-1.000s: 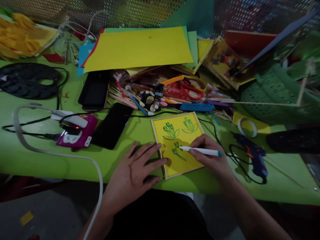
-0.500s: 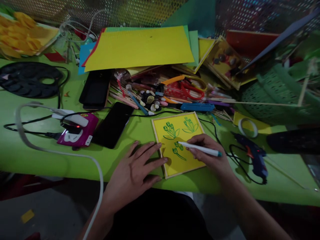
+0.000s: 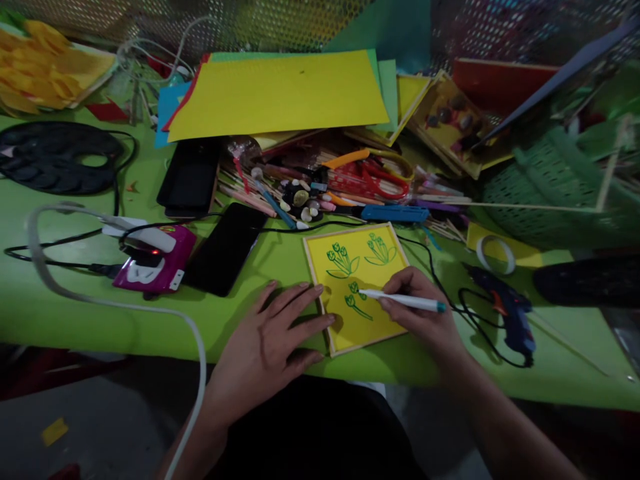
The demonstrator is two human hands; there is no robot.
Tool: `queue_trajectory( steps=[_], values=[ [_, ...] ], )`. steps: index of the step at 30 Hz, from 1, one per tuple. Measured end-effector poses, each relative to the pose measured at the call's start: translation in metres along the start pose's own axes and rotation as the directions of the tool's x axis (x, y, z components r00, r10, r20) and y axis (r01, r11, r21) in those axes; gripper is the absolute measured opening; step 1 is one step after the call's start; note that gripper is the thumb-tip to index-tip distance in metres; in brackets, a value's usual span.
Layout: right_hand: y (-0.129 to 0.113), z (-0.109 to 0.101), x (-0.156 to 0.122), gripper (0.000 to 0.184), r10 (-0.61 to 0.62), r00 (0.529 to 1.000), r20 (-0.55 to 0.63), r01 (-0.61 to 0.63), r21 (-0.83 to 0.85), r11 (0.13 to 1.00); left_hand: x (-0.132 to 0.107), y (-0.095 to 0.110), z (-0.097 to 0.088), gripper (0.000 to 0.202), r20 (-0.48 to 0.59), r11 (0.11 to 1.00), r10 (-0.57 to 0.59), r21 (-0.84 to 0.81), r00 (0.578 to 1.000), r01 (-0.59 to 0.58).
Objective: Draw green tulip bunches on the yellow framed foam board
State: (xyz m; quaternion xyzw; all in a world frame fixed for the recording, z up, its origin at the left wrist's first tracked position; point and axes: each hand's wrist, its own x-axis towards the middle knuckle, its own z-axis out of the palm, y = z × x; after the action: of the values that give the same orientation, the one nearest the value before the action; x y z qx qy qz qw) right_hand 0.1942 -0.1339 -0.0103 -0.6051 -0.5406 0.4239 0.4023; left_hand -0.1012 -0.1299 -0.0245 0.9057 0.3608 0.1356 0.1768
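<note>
A yellow board (image 3: 350, 337) with a thin pale frame lies near the table's front edge. Green tulip outlines are drawn on it: two full clusters at the top and a partial one with a stem in the middle. My right hand (image 3: 420, 310) grips a white marker (image 3: 413, 301) with a green end cap, its tip at the middle tulip heads. The marker's tip partly covers one of those heads. Flat and spread, my left hand (image 3: 280, 330) rests on the table, its fingertips touching the board's left edge.
A glue gun (image 3: 513, 313) and a tape roll (image 3: 495, 255) lie to the right, before a green basket (image 3: 545, 187). Phones (image 3: 227, 250) and a purple power strip (image 3: 155, 260) with cables sit left. Behind are scissors (image 3: 373, 173), a blue cutter (image 3: 395, 213) and coloured sheets (image 3: 280, 93).
The marker and my right hand have shifted slightly right and down, from the upper tulip head toward the right-hand one. My left hand has stayed in place.
</note>
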Motion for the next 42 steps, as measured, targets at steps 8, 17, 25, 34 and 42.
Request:
queue_trajectory(
  steps=[8, 17, 25, 34, 42],
  values=[
    [0.0008, 0.0011, 0.0015, 0.019, -0.032, 0.999, -0.014, 0.031, -0.074, 0.997, 0.0016, 0.0004, -0.0004, 0.047, -0.011, 1.0, -0.006, -0.025, 1.0, 0.006],
    [-0.0017, 0.0026, 0.0002, 0.021, -0.004, 1.0, -0.005, 0.004, -0.066, 0.998, 0.0001, 0.0, -0.0007, 0.049, 0.004, 1.0, -0.01, -0.008, 1.0, 0.01],
    [-0.0022, 0.0034, 0.0011, 0.023, -0.005, 1.0, -0.006, 0.005, -0.068, 0.998, 0.0001, -0.0002, -0.0018, 0.051, -0.007, 1.0, 0.003, -0.013, 1.0, -0.003],
    [-0.0009, 0.0024, 0.0011, 0.021, -0.005, 1.0, -0.002, 0.005, -0.069, 0.998, 0.0011, 0.0018, -0.0025, 0.053, -0.008, 1.0, -0.002, -0.028, 1.0, 0.002],
    [-0.004, 0.0033, 0.0018, 0.024, -0.007, 1.0, -0.003, 0.007, -0.094, 0.996, 0.0012, 0.0016, -0.0028, 0.052, 0.023, 0.999, -0.006, -0.032, 1.0, 0.007]
  ],
)
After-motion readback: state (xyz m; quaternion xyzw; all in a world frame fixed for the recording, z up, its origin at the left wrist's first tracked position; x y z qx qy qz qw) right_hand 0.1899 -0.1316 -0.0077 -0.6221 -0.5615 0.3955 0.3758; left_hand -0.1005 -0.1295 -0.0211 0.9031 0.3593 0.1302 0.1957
